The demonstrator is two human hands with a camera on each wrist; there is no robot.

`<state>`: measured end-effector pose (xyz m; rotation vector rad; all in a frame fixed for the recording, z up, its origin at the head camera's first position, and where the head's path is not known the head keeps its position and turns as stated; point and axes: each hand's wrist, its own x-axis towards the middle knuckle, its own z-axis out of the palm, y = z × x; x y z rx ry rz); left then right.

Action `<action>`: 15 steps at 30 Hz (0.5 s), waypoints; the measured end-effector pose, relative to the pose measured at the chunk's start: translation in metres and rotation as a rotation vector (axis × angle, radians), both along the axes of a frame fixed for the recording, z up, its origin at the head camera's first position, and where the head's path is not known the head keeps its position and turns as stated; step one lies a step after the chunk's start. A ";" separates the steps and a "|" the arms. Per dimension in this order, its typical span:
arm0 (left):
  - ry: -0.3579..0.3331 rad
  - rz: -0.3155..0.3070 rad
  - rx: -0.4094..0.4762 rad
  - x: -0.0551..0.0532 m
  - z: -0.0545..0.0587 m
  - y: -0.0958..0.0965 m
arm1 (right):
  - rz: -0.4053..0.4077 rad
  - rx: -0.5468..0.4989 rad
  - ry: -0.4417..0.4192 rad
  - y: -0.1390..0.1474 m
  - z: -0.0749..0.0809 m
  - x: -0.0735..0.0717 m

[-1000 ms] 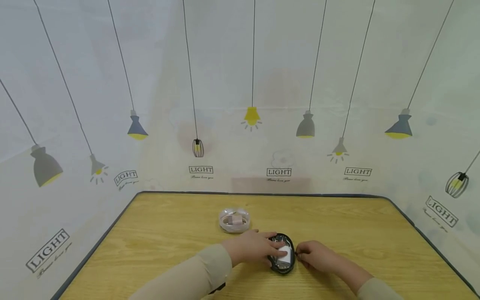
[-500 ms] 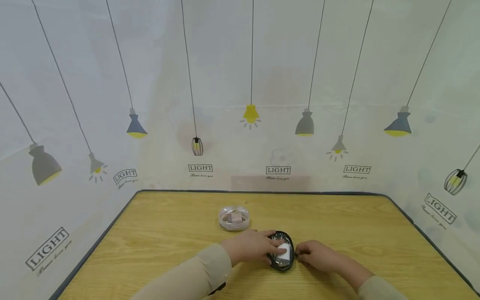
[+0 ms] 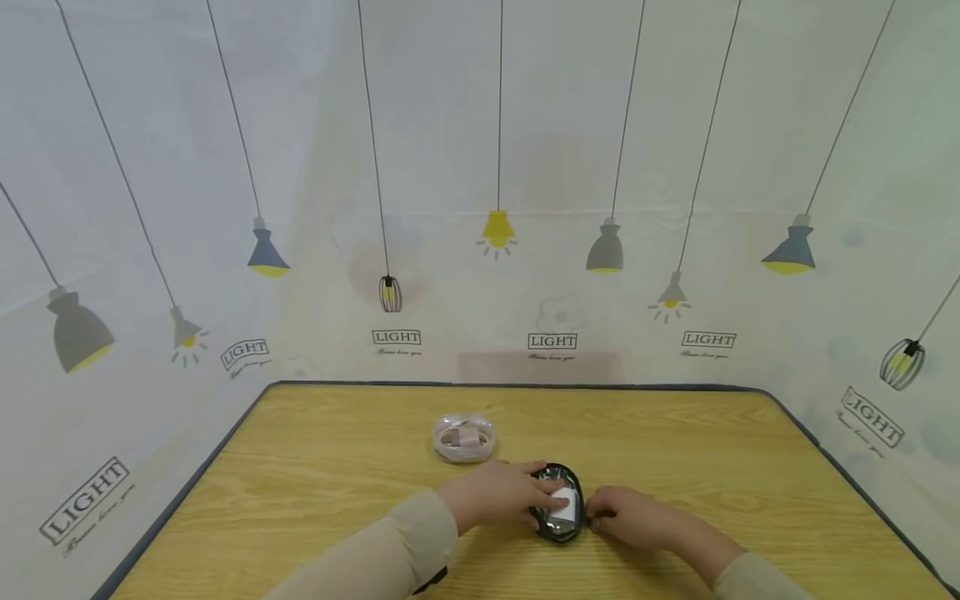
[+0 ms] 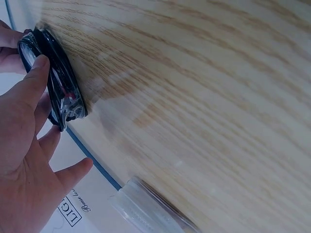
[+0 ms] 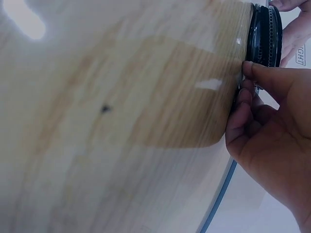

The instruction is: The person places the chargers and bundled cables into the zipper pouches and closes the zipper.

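Note:
A small oval black zip case (image 3: 558,529) with a clear top lies on the table, and a white block (image 3: 567,505) shows through it. My left hand (image 3: 495,493) holds the case from the left, its fingers spread across the clear top and its thumb at the near left side. The left wrist view shows a fingertip pressing the top of the case (image 4: 62,80). At the right side, my right hand (image 3: 633,517) pinches at the zipper edge with thumb and forefinger. Zipper teeth (image 5: 272,36) run round the side in the right wrist view; the pull is mostly hidden by the fingertips.
Behind my left hand stands a clear oval case (image 3: 464,450) with a pale pink cable and block inside. The wooden table (image 3: 337,467) has a dark edge and walls printed with hanging lamps around it.
My right hand has slid slightly nearer along the right edge of the black case. The left hand keeps its hold, and the head view has shifted a little.

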<state>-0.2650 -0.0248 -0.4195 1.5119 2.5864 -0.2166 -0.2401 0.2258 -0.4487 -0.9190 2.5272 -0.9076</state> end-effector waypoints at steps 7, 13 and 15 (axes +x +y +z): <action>0.006 -0.007 0.019 0.002 0.002 -0.001 | 0.007 -0.026 -0.010 -0.001 0.000 0.003; 0.027 -0.001 0.022 0.001 -0.004 -0.001 | 0.011 -0.036 -0.043 -0.001 -0.001 0.003; 0.027 -0.001 0.030 0.001 -0.005 -0.001 | 0.010 -0.045 -0.046 -0.001 -0.001 0.002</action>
